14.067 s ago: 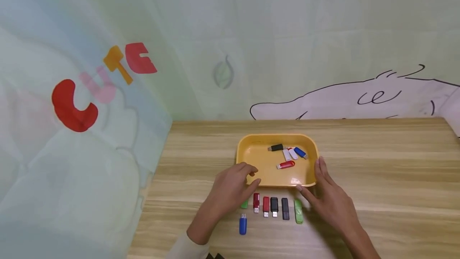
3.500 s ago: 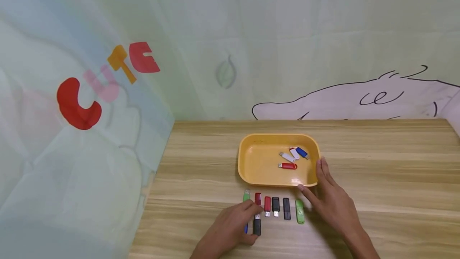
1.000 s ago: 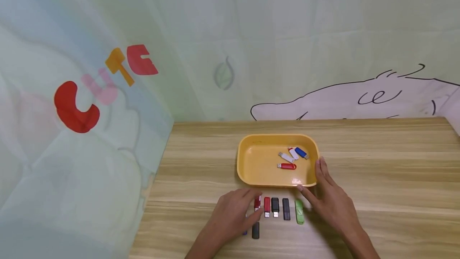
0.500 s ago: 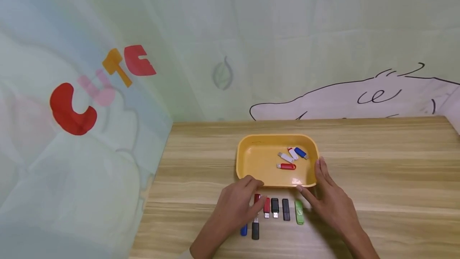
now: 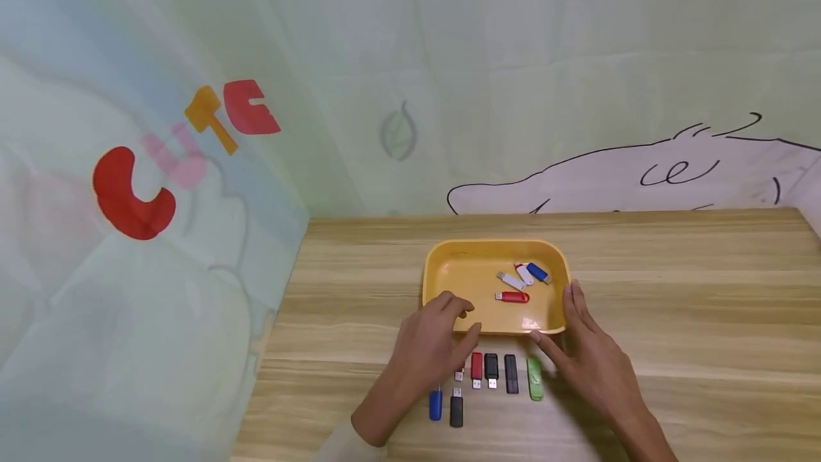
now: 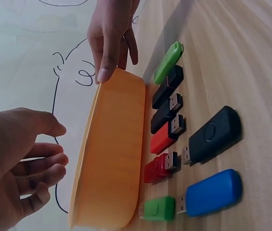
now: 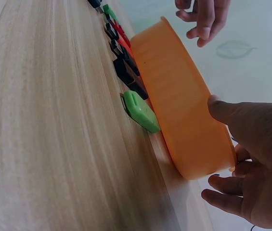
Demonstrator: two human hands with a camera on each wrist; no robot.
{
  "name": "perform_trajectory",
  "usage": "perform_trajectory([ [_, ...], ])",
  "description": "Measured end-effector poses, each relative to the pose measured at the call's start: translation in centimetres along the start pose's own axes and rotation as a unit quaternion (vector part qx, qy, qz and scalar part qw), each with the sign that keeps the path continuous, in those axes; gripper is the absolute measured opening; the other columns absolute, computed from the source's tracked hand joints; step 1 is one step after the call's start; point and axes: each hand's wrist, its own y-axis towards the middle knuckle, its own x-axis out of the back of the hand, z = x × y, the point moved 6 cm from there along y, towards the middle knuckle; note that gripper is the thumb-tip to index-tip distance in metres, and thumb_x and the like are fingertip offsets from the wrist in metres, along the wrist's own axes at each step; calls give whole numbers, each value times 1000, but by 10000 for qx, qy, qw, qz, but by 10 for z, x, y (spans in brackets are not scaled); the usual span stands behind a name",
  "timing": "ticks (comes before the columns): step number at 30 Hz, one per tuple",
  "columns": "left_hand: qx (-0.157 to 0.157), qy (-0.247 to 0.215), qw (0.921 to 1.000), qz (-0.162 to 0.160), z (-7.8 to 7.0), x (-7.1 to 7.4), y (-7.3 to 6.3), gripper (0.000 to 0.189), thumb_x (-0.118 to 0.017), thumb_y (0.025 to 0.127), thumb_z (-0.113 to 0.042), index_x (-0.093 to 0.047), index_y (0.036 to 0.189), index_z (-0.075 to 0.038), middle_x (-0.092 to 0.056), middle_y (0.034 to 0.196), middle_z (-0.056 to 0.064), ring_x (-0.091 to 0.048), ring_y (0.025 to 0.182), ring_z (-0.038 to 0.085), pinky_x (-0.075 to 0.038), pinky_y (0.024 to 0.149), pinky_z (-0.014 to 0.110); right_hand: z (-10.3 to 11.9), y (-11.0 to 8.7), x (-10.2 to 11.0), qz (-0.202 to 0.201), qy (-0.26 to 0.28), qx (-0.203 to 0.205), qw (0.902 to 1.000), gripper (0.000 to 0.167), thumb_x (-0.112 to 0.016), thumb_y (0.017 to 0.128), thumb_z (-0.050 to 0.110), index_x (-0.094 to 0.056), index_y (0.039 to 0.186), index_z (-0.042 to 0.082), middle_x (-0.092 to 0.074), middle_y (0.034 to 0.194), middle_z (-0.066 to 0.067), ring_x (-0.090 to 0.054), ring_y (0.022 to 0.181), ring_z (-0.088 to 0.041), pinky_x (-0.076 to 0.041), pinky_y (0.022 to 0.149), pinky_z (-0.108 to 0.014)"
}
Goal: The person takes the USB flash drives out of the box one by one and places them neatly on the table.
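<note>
My left hand (image 5: 426, 344) hovers over the front left rim of a yellow plastic tray (image 5: 458, 269), its fingers loosely bent and holding nothing. At the tray's front right corner, my right hand (image 5: 596, 362) grips the wall between thumb and fingers. Inside the tray lie a red USB stick (image 5: 513, 296), a white one (image 5: 511, 280), a white-and-red one (image 5: 524, 274) and a blue one (image 5: 539, 273). In front of my left wrist, a blue USB stick (image 5: 435, 405) and a black USB stick (image 5: 456, 411) lie side by side, plugs toward the tray.
A row of USB sticks lines the tray's front: green (image 6: 159, 208), dark red (image 6: 156, 169), red (image 5: 476, 366), two black (image 5: 491, 366) and light green (image 5: 535, 378). My left hand hides the row's left end in the head view. A printed cloth (image 5: 359, 91) hangs behind the wooden table (image 5: 705, 291).
A black USB stick went from the tray to beside the blue one, where my left hand released it. That hand then rose forward to the tray's rim; my right hand stays put.
</note>
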Motion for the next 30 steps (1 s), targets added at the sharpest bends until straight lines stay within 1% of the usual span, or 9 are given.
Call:
perform_trajectory([
  [5,216,-4,9997,62,0,-3,9,30,-80,95,-36,-76,115,-14,-72,106,-4,-65,84,8,-53,67,18,0,-1,0,-1,-3,-2,10000,106,-62,98,67,-5,170,15,-10,177,-13,-45,143,-55,-49,103,-68],
  [12,603,-91,9979,219,-4,-6,21,30,-76,98,-38,-75,116,-15,-72,110,-3,-67,89,10,-56,72,21,-1,-1,1,-47,6,40,10000,106,-63,98,66,-6,170,15,-11,177,-13,-46,142,-55,-50,102,-67],
  [14,681,-108,9973,257,-4,-7,26,31,-76,98,-39,-75,117,-15,-72,110,-2,-67,88,11,-56,71,21,-1,0,1,-59,15,49,10000,105,-64,98,66,-7,170,15,-11,177,-13,-46,142,-55,-50,102,-67],
  [16,697,-84,9972,267,-5,-9,31,31,-76,97,-40,-76,116,-15,-73,110,-2,-66,85,10,-55,69,20,-1,0,1,-51,24,37,10000,106,-65,98,65,-6,170,15,-11,177,-13,-46,143,-55,-50,103,-67],
  [21,636,-125,9978,159,-5,-10,42,31,-76,97,-40,-77,113,-13,-73,106,-1,-62,79,9,-51,65,18,-1,-1,1,-12,56,14,10000,106,-63,98,67,-5,170,15,-10,177,-13,-45,144,-55,-49,104,-68],
  [25,691,-184,9974,102,-5,-10,50,31,-76,97,-40,-77,111,-12,-73,104,0,-59,76,9,-49,62,17,-1,-1,2,-6,95,61,9999,105,-63,98,66,-7,170,14,-11,177,-14,-45,143,-54,-49,103,-68],
  [27,739,-179,9971,96,-6,-10,53,31,-76,97,-40,-77,111,-13,-74,105,1,-59,75,9,-49,63,18,0,-1,2,-26,95,89,9999,105,-63,98,66,-8,170,13,-11,177,-14,-46,143,-54,-50,102,-68],
  [30,831,-145,9964,117,-8,-11,58,33,-76,97,-42,-77,113,-14,-73,107,0,-62,79,10,-53,66,19,-1,-1,2,-42,70,69,9999,106,-63,98,67,-7,171,14,-11,177,-14,-46,142,-55,-50,103,-67],
])
